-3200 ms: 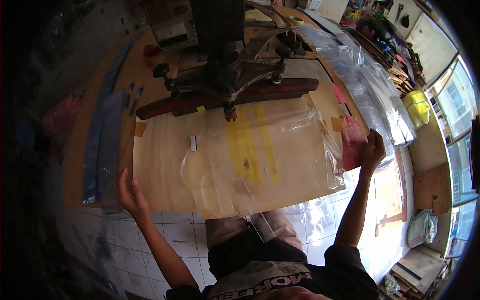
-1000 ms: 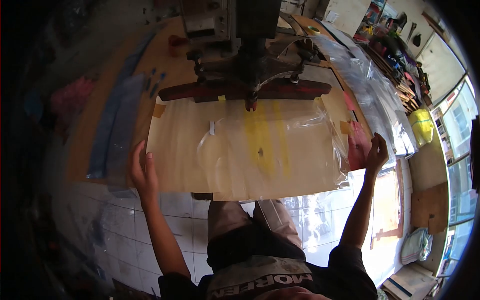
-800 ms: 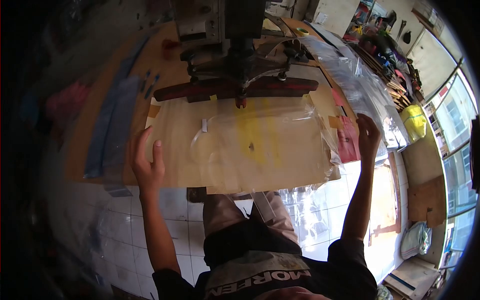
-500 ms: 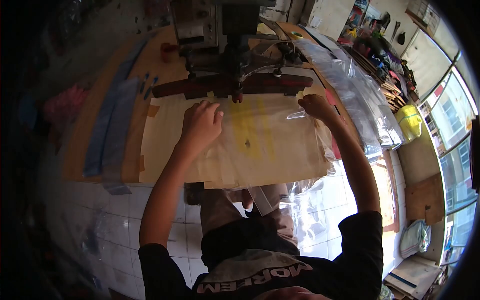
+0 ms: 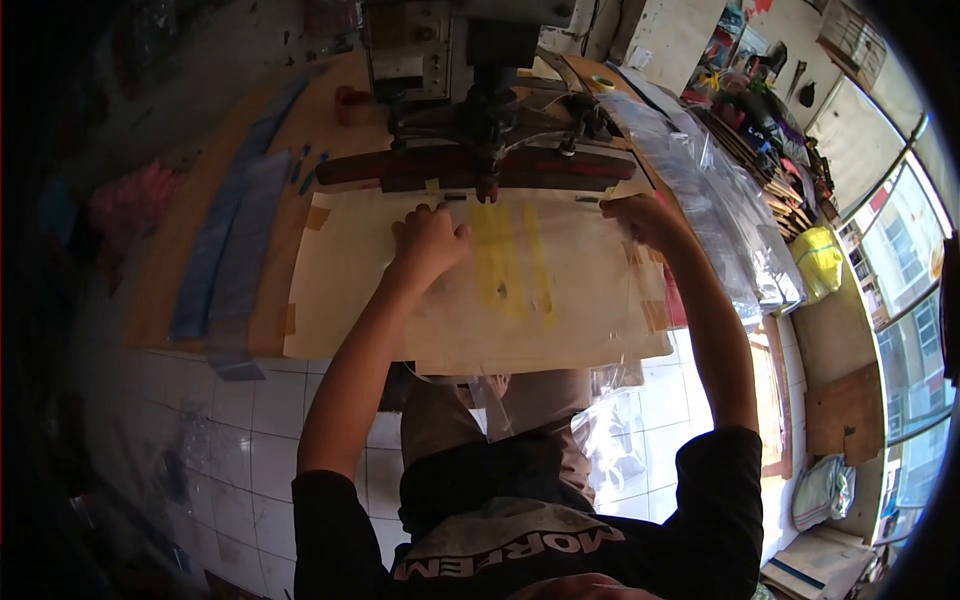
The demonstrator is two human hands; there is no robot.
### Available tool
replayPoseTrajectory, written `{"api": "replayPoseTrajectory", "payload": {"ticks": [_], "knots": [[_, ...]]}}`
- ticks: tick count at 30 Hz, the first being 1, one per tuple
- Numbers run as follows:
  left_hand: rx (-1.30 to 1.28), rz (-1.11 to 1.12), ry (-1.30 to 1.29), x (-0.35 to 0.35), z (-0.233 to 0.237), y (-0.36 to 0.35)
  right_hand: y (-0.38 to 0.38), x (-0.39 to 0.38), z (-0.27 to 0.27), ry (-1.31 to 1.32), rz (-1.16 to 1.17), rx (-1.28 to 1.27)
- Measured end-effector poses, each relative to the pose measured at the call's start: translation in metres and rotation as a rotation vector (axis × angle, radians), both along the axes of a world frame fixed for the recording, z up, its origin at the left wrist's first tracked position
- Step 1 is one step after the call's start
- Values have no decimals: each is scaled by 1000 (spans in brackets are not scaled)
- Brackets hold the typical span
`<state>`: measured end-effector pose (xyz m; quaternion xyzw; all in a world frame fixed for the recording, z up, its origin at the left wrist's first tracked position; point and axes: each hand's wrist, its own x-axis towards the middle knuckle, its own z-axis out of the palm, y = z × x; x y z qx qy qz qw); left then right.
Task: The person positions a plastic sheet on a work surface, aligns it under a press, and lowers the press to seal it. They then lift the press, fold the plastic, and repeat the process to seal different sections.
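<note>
A thin clear plastic sheet [image 5: 575,270] lies over the cream paper-covered worktop [image 5: 340,270], its edges hard to make out. My left hand [image 5: 430,242] rests left of the yellow stripes, fingers curled at what appears to be the sheet's far left edge. On the opposite side, my right hand [image 5: 642,220] pinches the far right corner. Just beyond both hands, the long red-and-black bar [image 5: 400,170] of a press machine [image 5: 490,115] stands raised above the worktop. Small dark strips [image 5: 588,199] show beneath the bar.
Blue plastic strips [image 5: 240,230] and blue pens [image 5: 312,172] lie on the left of the table. Clear plastic sheets [image 5: 715,215] are piled at the right, near a tape roll [image 5: 602,84]. A yellow bag [image 5: 818,265] stands farther right.
The plastic hanging at the front edge has shifted, with less showing at the right. My left hand sits slightly lower and farther right in view; the right hand remains near the far right corner.
</note>
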<state>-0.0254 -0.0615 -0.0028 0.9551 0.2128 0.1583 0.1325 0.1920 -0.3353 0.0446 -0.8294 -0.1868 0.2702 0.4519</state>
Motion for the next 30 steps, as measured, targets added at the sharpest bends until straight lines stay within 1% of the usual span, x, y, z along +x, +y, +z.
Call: {"api": "replayPoseTrajectory", "payload": {"ticks": [1,2,3,4,6,7,9,10,12,13,15,16,18,20,24,26,28,29,30], "knots": [[0,1,0,-2,1,1,-4,-18,6,-12,-27,72],[-65,-16,-31,-6,2,2,-10,-38,13,-15,-24,71],[-131,-34,-62,-11,4,2,-19,-61,19,-40,-69,149],[-136,-33,-64,-19,9,0,-30,-81,24,-63,-115,225],[-245,-132,-185,-43,22,-11,-54,-114,33,-180,-66,362],[-246,-138,-183,-55,28,-15,-63,-131,39,-180,-73,360],[-777,-314,-418,-80,35,-25,-80,-163,50,-400,-106,522],[-781,-327,-410,-91,41,-31,-87,-173,53,-401,-121,518],[-1009,-379,-505,-107,53,-39,-100,-188,58,-509,-87,554],[-1013,-398,-493,-111,57,-42,-102,-194,59,-550,-90,573],[-1047,-413,-652,-116,62,-45,-104,-201,62,-564,-137,563],[-1052,-429,-644,-117,63,-44,-105,-204,64,-572,-162,559],[-1011,-422,-715,-118,66,-42,-106,-203,67,-583,-161,551],[-1022,-428,-745,-119,70,-42,-105,-203,68,-528,-137,644],[-992,-430,-823,-125,82,-43,-103,-198,68,-469,-150,688],[-971,-429,-850,-128,88,-46,-110,-186,64,-562,-20,642],[-936,-445,-854,-129,96,-51,-93,-192,80,-670,-85,668],[-927,-436,-859,-129,99,-54,-93,-186,82,-897,-89,507],[-902,-477,-852,-129,103,-59,-90,-183,90,-1146,-54,343]]}}
